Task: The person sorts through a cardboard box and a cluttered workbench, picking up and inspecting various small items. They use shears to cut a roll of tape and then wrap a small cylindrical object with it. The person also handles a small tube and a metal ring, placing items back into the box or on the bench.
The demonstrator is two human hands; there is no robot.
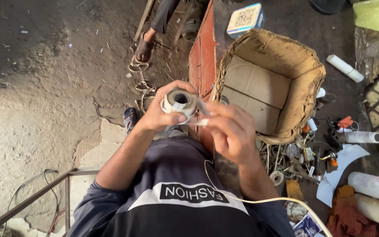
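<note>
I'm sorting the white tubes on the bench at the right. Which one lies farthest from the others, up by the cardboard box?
The small white tube beside the cardboard box at its upper right corner. It lies alone and slanted; the other white tubes lie lower, near the right edge.

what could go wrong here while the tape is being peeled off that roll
The left hand grips the tape roll with nothing under it; a slip would likely drop it to the dirt floor. The strip pinched by the right hand looks thin and may tear or fold onto itself.
</note>
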